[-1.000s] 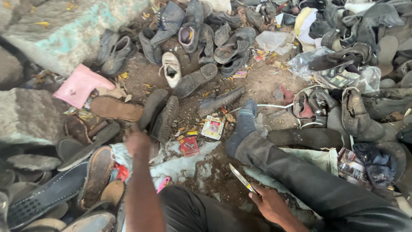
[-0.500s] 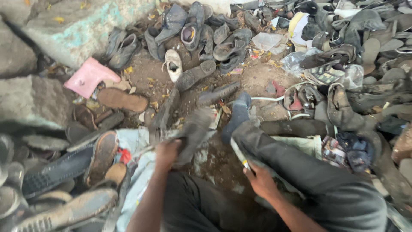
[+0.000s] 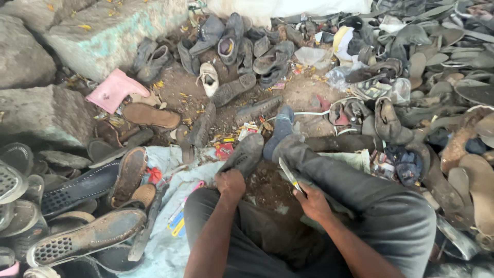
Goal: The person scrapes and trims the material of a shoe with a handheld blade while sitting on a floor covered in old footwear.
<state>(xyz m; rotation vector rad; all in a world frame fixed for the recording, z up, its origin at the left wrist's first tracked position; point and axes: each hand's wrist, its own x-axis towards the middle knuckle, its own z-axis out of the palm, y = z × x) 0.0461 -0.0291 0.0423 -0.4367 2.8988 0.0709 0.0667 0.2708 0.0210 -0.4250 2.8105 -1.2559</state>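
Grip, left hand [image 3: 230, 184]: fingers closed round the near end of a dark shoe [image 3: 247, 153], toe pointing far, held just above the ground between the knees.
Grip, right hand [image 3: 312, 202]: closed on the handle of a knife [image 3: 289, 175]; pale blade slants up and to the far left, tip near the shoe but apart from it.
Shoe position: centre of the scene, just left of the outstretched leg [image 3: 329, 170] and the socked foot [image 3: 280, 128].
Progress: shoe in hand and blade raised beside it; no cut or trimmed scrap can be made out on it, so judged early, with the blade work on this shoe yet to be done.
Left over: many worn shoes and soles lie in heaps at the left, far and right sides; whether any are finished cannot be told.
Packages: small red wrapper [image 3: 224, 150] on the dirt just left of the shoe; a flat white and red packet [image 3: 248, 130] a little farther; a yellow and blue strip [image 3: 177, 224] on the pale cloth [image 3: 170, 170] near left.
Other: pink boot [image 3: 116, 90] against the stone block [image 3: 110, 33] at far left.
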